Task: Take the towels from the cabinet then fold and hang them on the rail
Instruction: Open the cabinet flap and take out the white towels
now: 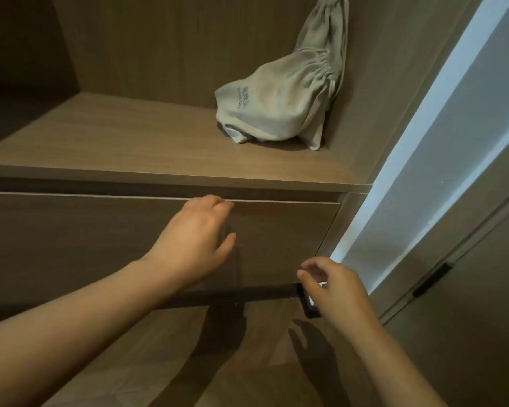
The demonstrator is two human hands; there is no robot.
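No towels in view. Judging by the task, they're behind the drawer front [276,236], which is closed.

Left hand [194,239] is on the drawer front, at the middle of its top edge. Its fingers [221,202] curl into the gap over the lip and the thumb is spread lower on the panel, so it looks like a hooked grip on the lip, ready to pull.

Right hand [332,286] is at the drawer front's lower right corner, fingers loosely bent and holding nothing. It hovers at the bracket [309,306]; can't tell if it touches.

The rail [247,292] is a dark bar running left-right across the bottom of the drawer front. It's parallel to the top lip and nearer the person than the panel.

Key relation: the lip's long axis is horizontal and the left hand is the one on it, so the pull should come straight toward the person. The rail sits just in front and may get in the way.

Above the drawer front is a shelf [130,142], with a drawstring cloth bag [279,104] toward its right end. The bag isn't a towel.
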